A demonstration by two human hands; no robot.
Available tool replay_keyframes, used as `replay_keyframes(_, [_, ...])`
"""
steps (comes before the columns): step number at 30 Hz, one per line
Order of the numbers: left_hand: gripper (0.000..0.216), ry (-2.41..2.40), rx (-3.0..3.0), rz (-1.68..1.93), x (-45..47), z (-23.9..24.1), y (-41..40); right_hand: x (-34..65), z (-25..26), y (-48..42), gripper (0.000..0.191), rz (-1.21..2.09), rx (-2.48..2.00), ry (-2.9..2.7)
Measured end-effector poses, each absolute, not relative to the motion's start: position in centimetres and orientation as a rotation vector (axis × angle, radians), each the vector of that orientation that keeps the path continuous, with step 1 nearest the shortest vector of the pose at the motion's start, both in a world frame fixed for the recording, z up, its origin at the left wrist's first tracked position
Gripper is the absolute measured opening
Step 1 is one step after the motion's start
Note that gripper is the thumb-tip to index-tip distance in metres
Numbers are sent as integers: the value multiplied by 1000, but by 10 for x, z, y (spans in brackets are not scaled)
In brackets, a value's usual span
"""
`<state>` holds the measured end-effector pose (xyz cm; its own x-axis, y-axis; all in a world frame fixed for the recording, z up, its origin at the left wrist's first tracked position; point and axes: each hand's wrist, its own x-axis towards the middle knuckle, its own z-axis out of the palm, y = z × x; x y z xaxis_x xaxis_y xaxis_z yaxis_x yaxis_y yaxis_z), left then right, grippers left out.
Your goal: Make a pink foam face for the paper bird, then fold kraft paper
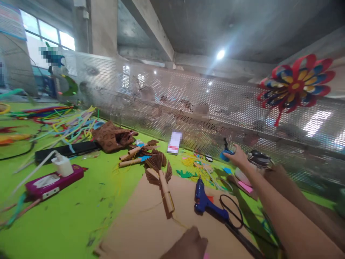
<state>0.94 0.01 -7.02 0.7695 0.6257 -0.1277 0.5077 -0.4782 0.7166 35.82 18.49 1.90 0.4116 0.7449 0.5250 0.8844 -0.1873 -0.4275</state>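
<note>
At the bottom edge, my left hand [185, 245] is curled and partly cut off by the frame. A thin yellow strand [180, 222] runs to its fingers from a brown paper craft [165, 192], a rolled tube with pleated fans at its top, lying on a cardboard sheet [140, 219]. My right arm reaches far forward, and my right hand [238, 156] has thumb and fingers closed on a small blue object [226, 154] with a dark upright part; its kind is unclear. Between the hands lies a blue glue gun [203, 199], nozzle pointing away, its black cord looped beside it.
Two similar paper crafts [132, 158] lie near a crumpled brown bag [111, 136]. A purple power strip [55, 181] with a white plug [62, 164] sits left, before colourful strips [72, 124]. Paper scraps [201, 163] lie below a perforated metal screen [167, 97]. A paper flower [296, 86] hangs right.
</note>
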Motion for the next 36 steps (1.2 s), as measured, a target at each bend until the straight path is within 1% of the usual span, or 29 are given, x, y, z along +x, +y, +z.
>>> replay_keyframes(1, [20, 799, 2230, 195, 4, -58, -7, 351, 32, 171, 83, -249, -1962, -1416])
replay_keyframes(2, [27, 774, 2285, 205, -2, -47, -13, 341, 45, 155, 85, -239, -1953, -1436])
replay_keyframes(4, [28, 762, 2379, 316, -11, -31, -25, 318, 64, 121, 88, -193, -1883, -1476])
replay_keyframes(7, [27, 771, 2502, 351, -16, -21, -35, 272, 75, 67, 92, 38, -1783, -1456])
replay_keyframes(8, [28, 771, 2569, 331, -15, -20, -37, 256, 72, 49, 91, 124, -1762, -1473])
replay_keyframes(10, [34, 801, 2701, 338, -13, -19, -39, 227, 58, 14, 89, 153, -1723, -1513])
replay_keyframes(13, [45, 826, 2854, 375, -13, -21, -40, 197, 24, -31, 83, 258, -1695, -1606])
replay_keyframes(15, [47, 828, 2932, 401, -15, -24, -40, 188, 1, -52, 80, 399, -1693, -1604])
replay_keyframes(16, [46, 831, 2967, 409, -16, -26, -39, 185, -9, -59, 79, 407, -1708, -1602])
replay_keyframes(20, [48, 830, 3069, 368, -20, -29, -38, 179, -36, -73, 71, 206, -1727, -1622])
replay_keyframes(23, [48, 800, 3131, 358, -24, -24, -38, 174, -47, -70, 71, 144, -1704, -1622])
replay_keyframes(28, [32, 388, 3362, 316, -32, -22, -31, 176, -59, -59, 70, 132, -1694, -1560])
replay_keyframes(30, [29, 409, 3351, 358, -32, -25, -29, 178, -61, -60, 70, 123, -1673, -1543])
replay_keyframes(33, [34, 519, 3288, 396, -29, -30, -29, 178, -56, -68, 68, -11, -1639, -1521])
replay_keyframes(35, [38, 548, 3264, 373, -26, -30, -29, 176, -49, -74, 60, -205, -1610, -1486])
replay_keyframes(36, [38, 557, 3250, 360, -25, -30, -29, 175, -44, -78, 50, -310, -1598, -1463])
